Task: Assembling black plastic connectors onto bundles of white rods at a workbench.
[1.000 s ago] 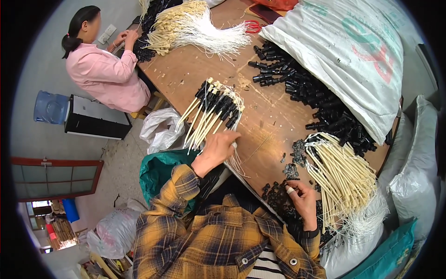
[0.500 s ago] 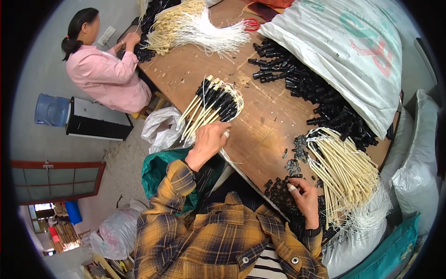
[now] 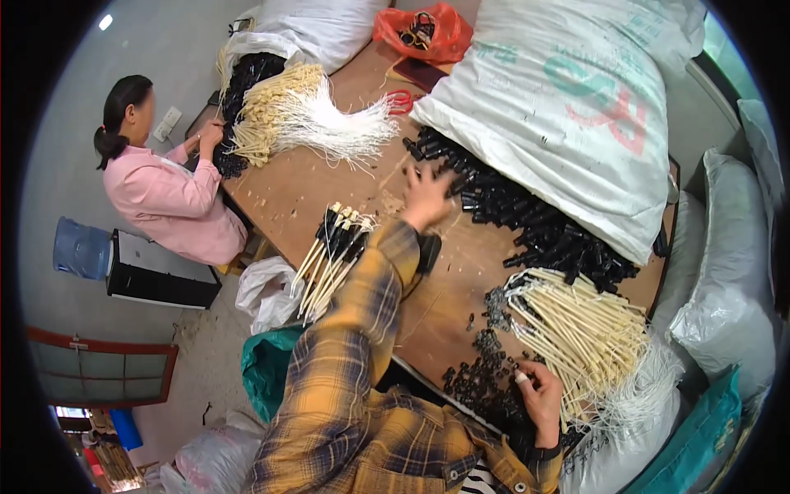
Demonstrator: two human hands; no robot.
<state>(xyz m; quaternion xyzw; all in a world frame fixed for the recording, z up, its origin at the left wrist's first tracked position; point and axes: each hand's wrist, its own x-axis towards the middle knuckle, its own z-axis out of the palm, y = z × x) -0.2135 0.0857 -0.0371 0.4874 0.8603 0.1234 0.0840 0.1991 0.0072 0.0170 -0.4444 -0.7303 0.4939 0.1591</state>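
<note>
Change over the last half second: left hand (image 3: 428,196) has left the bundle of cream sticks with black tubes on them (image 3: 322,255) and is now out across the desk (image 3: 432,309) at the near left edge of the black tube pile (image 3: 547,230), which spills from under the white sack (image 3: 559,123). Its fingers are spread but motion-blurred; can't confirm contact with a tube. Right hand (image 3: 541,402) stayed put over the small black bits (image 3: 484,369), fingers curled, thumb and index close together; can't tell if a bit is pinched. Bundle lies loose, partly behind the left forearm, no hand on it. Bare cream sticks (image 3: 580,325) sit just beside the right hand, white strings trailing toward the desk's edge. My read: work is at the loose tubes now, bundle parked, bits side covered by the right.
</note>
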